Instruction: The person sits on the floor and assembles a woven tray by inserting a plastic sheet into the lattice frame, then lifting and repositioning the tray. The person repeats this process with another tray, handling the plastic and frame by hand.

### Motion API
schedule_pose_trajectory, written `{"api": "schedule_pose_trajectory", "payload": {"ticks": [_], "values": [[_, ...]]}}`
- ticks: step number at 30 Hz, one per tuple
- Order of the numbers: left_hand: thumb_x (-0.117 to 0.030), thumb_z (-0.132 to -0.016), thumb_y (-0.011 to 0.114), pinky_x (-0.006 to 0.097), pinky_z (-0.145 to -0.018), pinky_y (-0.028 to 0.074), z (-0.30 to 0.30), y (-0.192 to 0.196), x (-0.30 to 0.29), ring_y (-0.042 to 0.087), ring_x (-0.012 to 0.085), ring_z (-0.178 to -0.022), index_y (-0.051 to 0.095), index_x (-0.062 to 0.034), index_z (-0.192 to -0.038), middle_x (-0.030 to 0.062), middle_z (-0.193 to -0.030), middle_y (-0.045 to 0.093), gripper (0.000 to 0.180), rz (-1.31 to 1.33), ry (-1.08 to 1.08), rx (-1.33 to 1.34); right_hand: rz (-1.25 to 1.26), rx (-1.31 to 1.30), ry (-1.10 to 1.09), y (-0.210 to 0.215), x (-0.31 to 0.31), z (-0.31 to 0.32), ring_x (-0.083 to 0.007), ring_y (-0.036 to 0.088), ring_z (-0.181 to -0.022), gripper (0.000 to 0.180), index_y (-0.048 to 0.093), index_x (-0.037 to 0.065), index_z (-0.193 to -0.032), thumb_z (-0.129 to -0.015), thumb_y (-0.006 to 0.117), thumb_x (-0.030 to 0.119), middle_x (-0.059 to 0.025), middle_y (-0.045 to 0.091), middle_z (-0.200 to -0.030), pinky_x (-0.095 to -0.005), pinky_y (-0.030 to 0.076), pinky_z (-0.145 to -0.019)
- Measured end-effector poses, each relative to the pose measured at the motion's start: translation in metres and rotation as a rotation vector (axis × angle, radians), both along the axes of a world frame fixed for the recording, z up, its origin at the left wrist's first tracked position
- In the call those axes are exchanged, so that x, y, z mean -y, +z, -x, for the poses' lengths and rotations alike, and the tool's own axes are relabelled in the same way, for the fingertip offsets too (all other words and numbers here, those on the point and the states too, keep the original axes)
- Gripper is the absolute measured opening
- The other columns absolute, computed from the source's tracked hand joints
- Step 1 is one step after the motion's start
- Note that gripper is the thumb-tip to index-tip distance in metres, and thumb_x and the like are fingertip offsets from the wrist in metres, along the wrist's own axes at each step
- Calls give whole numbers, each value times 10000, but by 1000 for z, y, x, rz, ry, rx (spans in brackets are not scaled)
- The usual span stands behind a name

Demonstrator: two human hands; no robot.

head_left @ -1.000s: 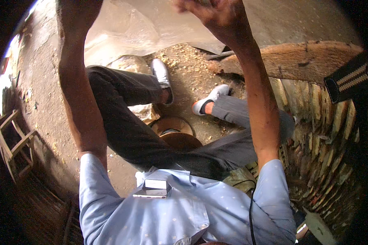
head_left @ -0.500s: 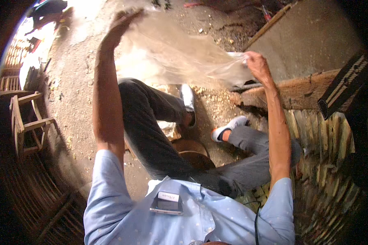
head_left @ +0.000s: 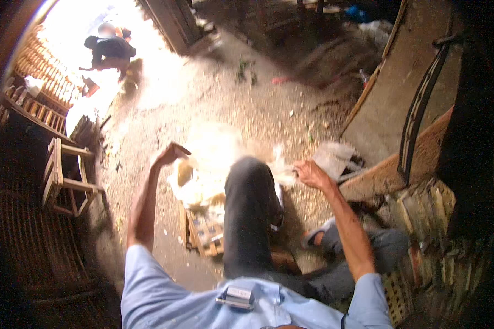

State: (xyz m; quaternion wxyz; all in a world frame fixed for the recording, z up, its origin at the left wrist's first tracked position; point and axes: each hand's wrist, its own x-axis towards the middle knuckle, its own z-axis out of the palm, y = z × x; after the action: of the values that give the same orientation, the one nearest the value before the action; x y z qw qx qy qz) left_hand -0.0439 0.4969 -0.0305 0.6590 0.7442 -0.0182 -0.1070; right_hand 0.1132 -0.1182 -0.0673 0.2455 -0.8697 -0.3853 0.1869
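A thin clear plastic sheet [head_left: 217,143] stretches between my hands, pale and blurred in the bright light. My right hand [head_left: 313,174] pinches its right end, beside my raised knee. At the sheet's left side my left hand [head_left: 171,155] is bent at the wrist, its fingers pressed together at the edge; glare hides part of the grip. Beneath the sheet stands a woven basket [head_left: 209,233] with pale contents [head_left: 206,192], overexposed and hard to make out.
A wooden stool frame [head_left: 66,178] stands at left, near slatted bamboo. Another person [head_left: 112,52] crouches at the far left in bright light. A crumpled pale sack [head_left: 333,159] lies beyond my right hand, near a wooden beam [head_left: 379,178]. Crumbs litter the ground.
Both hands have come down and nearer to me, the sheet lowering with them over the basket. My view has tilted up, bringing the crouching person into sight.
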Motion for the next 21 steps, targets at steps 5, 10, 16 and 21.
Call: {"api": "schedule_pose_trajectory", "payload": {"ticks": [5,10,16,21], "values": [[-471,-910,729,346,-668,564,-73,41,109,665,188,-762,734,-63,-1014,82,-872,712,421,-453,600,-77,-213,104,-250,50,32,-60,-298,627,-704,183,615,41,-945,-945,629,224,-156,619,-762,-402,516,-681],[-311,-1014,600,432,-727,521,-106,153,85,654,246,-869,714,-22,-1048,148,-915,686,313,-1085,1060,791,-752,674,-432,202,-10,-60,-334,705,-1041,274,663,18,-1220,-1014,485,48,-196,727,-1127,-410,546,-909],[-207,-1018,620,378,-988,498,-67,108,175,623,253,-1077,591,-35,-1252,175,-1136,646,292,-1005,777,436,-243,1006,-285,117,45,-2,-365,565,-1288,437,484,-76,-1400,-1012,527,119,-248,532,-1438,-478,455,-1096],[-604,-959,628,437,-896,562,14,-8,85,682,242,-892,579,-39,-1380,137,-1202,685,707,-785,301,137,146,425,133,10,40,-3,-343,715,-811,202,664,16,-903,-951,530,158,-172,721,-950,-488,560,-654]]}}
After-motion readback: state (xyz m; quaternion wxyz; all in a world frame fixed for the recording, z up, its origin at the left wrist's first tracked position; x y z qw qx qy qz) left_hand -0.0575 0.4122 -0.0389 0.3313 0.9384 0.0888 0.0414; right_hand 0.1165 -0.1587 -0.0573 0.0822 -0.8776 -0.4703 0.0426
